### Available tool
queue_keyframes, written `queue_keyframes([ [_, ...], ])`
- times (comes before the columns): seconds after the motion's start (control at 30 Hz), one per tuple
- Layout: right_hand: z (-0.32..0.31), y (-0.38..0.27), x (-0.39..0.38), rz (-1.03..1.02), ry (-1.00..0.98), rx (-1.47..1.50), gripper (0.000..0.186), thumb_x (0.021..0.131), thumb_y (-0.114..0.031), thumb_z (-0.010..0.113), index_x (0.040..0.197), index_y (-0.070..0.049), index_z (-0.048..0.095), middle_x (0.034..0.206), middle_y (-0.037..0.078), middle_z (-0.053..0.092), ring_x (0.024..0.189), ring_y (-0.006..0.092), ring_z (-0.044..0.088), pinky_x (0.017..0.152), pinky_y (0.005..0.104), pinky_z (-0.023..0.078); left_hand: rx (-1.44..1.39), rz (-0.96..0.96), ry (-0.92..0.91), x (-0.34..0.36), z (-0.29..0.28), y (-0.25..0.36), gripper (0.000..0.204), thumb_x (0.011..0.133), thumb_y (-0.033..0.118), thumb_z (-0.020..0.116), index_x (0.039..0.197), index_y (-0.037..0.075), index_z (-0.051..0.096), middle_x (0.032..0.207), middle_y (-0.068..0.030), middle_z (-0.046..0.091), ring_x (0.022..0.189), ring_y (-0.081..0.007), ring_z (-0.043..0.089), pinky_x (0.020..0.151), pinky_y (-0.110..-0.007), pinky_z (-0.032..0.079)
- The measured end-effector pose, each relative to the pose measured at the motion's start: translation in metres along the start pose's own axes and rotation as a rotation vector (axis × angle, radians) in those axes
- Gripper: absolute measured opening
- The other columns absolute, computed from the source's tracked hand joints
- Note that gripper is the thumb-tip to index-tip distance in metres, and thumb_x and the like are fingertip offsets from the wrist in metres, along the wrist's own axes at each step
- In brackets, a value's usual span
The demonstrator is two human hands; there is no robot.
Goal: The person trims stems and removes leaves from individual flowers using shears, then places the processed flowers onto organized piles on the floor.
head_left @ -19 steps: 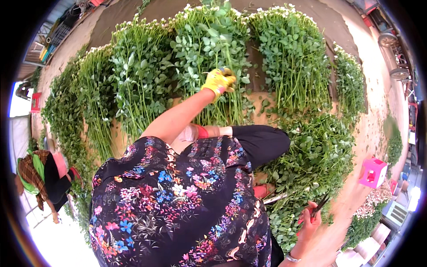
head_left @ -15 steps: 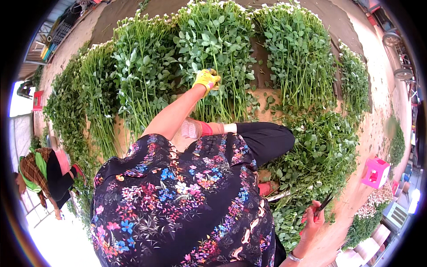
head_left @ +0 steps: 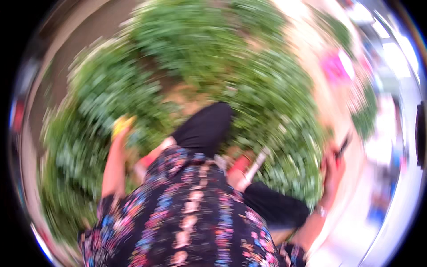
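The view is smeared by motion. My left hand, in a yellow glove, is at the left bundles of leafy flower stems; blur hides its fingers and whether a stem is between them. Far to the right, my bare right hand is closed around dark pruning shears, their tip pointing up and away. Between my hands lies a loose heap of leafy green stems, spreading past my bent knee.
More leafy bundles lie along the far side on a dark sheet. Beyond the heap at right stands a pink stool on the pale floor. Another flower pile lies near it.
The view has swung to the right, shifting the bundles and heap leftward. My left hand now shows further left and lower; my right hand still holds the shears. The person at left is out of view.
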State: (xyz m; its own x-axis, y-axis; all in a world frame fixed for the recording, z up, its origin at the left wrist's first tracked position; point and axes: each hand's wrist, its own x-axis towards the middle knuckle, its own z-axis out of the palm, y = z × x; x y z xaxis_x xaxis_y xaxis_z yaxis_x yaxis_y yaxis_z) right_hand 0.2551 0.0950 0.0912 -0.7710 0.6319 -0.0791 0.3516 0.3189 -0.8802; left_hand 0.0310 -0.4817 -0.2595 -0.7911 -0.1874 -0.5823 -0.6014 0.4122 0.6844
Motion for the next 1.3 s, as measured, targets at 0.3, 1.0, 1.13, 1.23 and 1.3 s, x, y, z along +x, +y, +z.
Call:
queue_keyframes([
  [0.3,-0.143,0.148,-0.1,0.21,0.874,0.014,0.023,0.083,-0.009,0.059,0.104,0.001,0.058,0.071,0.005,0.06,0.054,0.0097,0.055,0.048,0.0223,0.043,0.068,-0.042,-0.184,0.048,-0.034,-0.019,0.032,0.083,0.023,0.068,0.062,0.007,0.049,0.05,-0.0029,0.043,0.038,-0.0148,0.037,0.035,-0.032,0.034],
  [1.0,-0.049,0.308,-0.185,0.369,0.807,-0.668,0.026,0.078,-0.01,0.059,0.104,-0.009,0.056,0.09,0.016,0.06,0.08,0.0377,0.06,0.07,0.046,0.049,0.819,0.232,-0.415,-0.041,0.063,0.176,0.013,0.086,0.019,0.059,0.093,0.009,0.063,0.062,-0.0007,0.053,0.045,-0.0103,0.048,0.04,-0.026,0.037],
  [1.13,-0.03,0.301,-0.148,0.402,0.697,-0.653,0.025,0.078,-0.011,0.058,0.102,-0.009,0.054,0.093,0.016,0.06,0.083,0.0384,0.06,0.07,0.0481,0.048,0.803,0.247,-0.477,-0.052,0.067,0.163,0.013,0.084,0.018,0.063,0.093,0.008,0.063,0.068,0.0003,0.055,0.048,-0.0091,0.049,0.042,-0.025,0.039],
  [1.23,-0.016,0.304,-0.124,0.359,0.772,-0.594,0.018,0.08,-0.014,0.06,0.097,-0.008,0.057,0.083,0.015,0.062,0.076,0.0367,0.061,0.067,0.0463,0.049,0.789,0.271,-0.454,-0.053,0.081,0.16,0.016,0.081,0.017,0.066,0.095,0.008,0.063,0.071,0.0,0.057,0.049,-0.0086,0.048,0.043,-0.025,0.039],
  [1.3,-0.006,0.3,-0.103,0.521,0.582,-0.524,0.023,0.083,-0.022,0.058,0.099,-0.005,0.054,0.084,0.02,0.065,0.08,0.0386,0.063,0.073,0.0475,0.049,0.855,0.291,-0.477,-0.054,0.085,0.156,0.02,0.082,0.019,0.065,0.098,0.007,0.064,0.075,-0.0012,0.06,0.051,-0.0095,0.05,0.045,-0.026,0.041],
])
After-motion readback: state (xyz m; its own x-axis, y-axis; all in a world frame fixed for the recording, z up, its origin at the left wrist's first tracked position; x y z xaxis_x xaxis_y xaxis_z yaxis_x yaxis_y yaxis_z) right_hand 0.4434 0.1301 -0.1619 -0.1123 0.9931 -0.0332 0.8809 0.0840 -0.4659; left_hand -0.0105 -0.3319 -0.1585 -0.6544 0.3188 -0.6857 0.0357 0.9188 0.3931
